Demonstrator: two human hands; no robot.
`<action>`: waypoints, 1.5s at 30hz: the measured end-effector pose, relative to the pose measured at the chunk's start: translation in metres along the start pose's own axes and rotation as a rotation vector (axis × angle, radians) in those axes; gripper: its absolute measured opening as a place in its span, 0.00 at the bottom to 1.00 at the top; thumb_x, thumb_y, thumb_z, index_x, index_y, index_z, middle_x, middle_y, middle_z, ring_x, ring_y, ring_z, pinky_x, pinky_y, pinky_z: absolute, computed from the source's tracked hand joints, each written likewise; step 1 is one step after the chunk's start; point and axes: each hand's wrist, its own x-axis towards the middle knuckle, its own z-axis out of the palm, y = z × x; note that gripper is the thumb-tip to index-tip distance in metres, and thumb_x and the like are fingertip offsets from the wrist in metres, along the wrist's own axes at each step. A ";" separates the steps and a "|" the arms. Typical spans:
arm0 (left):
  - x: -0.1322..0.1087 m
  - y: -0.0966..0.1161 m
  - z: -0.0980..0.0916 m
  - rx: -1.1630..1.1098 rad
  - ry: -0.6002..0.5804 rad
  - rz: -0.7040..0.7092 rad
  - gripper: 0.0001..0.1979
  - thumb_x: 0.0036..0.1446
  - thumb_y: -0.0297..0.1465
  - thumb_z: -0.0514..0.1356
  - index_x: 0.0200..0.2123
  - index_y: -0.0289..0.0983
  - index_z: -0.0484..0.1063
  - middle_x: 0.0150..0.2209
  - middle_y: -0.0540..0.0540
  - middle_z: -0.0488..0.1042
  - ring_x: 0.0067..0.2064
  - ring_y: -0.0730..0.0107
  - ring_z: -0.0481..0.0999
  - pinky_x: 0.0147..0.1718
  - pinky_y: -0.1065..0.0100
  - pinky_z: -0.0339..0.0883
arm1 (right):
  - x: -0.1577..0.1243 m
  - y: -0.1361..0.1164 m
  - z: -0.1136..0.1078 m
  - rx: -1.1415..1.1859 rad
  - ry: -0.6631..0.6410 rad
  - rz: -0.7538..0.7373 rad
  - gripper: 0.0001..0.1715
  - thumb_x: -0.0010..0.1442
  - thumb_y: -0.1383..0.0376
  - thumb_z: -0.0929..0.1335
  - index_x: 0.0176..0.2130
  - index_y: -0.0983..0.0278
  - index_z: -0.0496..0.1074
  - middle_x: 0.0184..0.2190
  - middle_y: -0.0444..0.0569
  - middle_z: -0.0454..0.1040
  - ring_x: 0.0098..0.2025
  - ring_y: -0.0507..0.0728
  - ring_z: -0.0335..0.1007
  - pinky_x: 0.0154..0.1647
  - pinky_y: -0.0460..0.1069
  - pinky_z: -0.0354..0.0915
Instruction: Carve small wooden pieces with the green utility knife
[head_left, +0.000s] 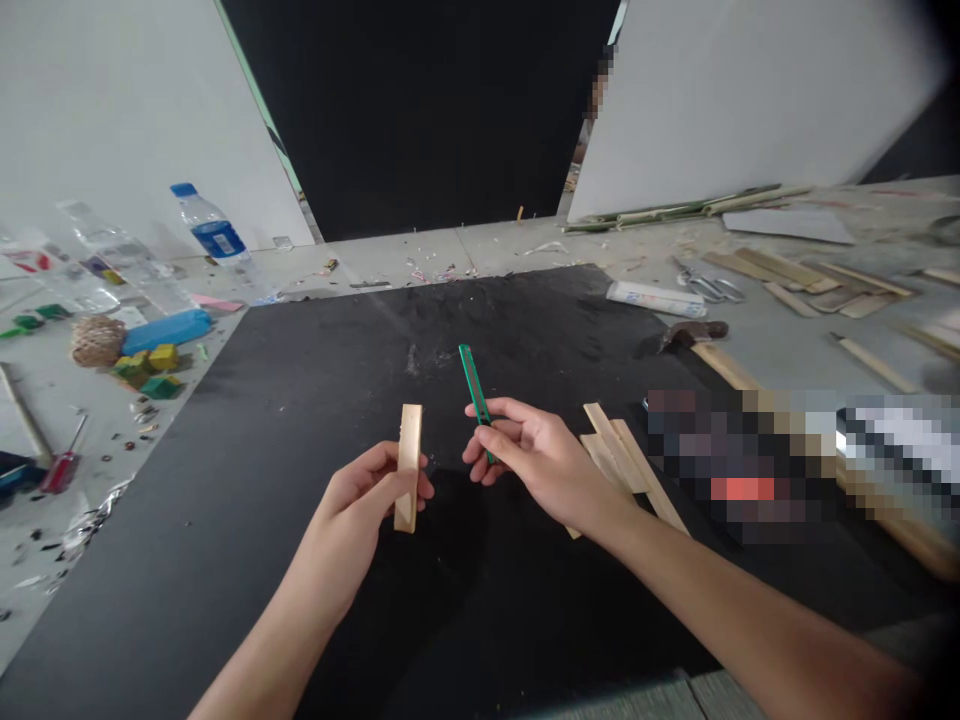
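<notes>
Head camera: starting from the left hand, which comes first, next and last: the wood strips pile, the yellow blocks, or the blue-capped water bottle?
1. Wood strips pile, on the black mat to the right of the left hand.
2. Yellow blocks, off to the left.
3. Water bottle, far back on the left.

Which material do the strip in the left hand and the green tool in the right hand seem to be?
The strip looks like pale, unpainted bamboo or wood with a matt surface. The green tool looks like smooth plastic, perhaps a cutter; the picture leaves this open.
</notes>
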 end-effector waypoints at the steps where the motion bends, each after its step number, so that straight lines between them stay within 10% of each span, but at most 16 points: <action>1: 0.000 0.000 0.000 0.001 0.001 0.001 0.10 0.63 0.38 0.62 0.42 0.39 0.76 0.34 0.48 0.78 0.37 0.68 0.72 0.35 0.69 0.61 | 0.000 0.000 0.001 -0.005 -0.001 -0.001 0.20 0.67 0.55 0.70 0.53 0.62 0.70 0.35 0.48 0.79 0.33 0.54 0.78 0.35 0.51 0.74; 16: 0.001 0.005 0.003 0.001 0.005 0.020 0.10 0.62 0.37 0.62 0.41 0.38 0.76 0.34 0.47 0.78 0.36 0.68 0.72 0.35 0.69 0.61 | 0.000 -0.005 0.002 -0.020 0.011 0.019 0.22 0.69 0.51 0.68 0.54 0.63 0.71 0.32 0.46 0.78 0.23 0.49 0.72 0.23 0.46 0.67; 22: 0.000 0.006 0.003 -0.043 0.032 0.019 0.10 0.61 0.36 0.63 0.41 0.36 0.76 0.33 0.47 0.78 0.35 0.69 0.73 0.34 0.70 0.62 | 0.000 -0.004 0.001 0.185 -0.144 0.151 0.27 0.66 0.61 0.71 0.61 0.62 0.66 0.49 0.54 0.78 0.40 0.54 0.80 0.42 0.50 0.75; 37: 0.005 0.003 0.000 -0.078 0.007 0.053 0.07 0.61 0.32 0.62 0.40 0.34 0.75 0.31 0.48 0.78 0.32 0.73 0.73 0.31 0.73 0.63 | 0.005 0.001 0.001 0.004 0.014 0.097 0.16 0.70 0.52 0.66 0.47 0.61 0.69 0.22 0.37 0.64 0.20 0.48 0.64 0.23 0.45 0.58; 45: 0.008 0.003 -0.001 -0.077 -0.005 0.068 0.06 0.61 0.31 0.61 0.39 0.34 0.74 0.32 0.47 0.78 0.32 0.72 0.73 0.30 0.71 0.64 | 0.006 0.008 -0.003 -0.011 0.016 0.073 0.11 0.70 0.55 0.65 0.41 0.60 0.65 0.25 0.40 0.70 0.25 0.53 0.70 0.26 0.49 0.64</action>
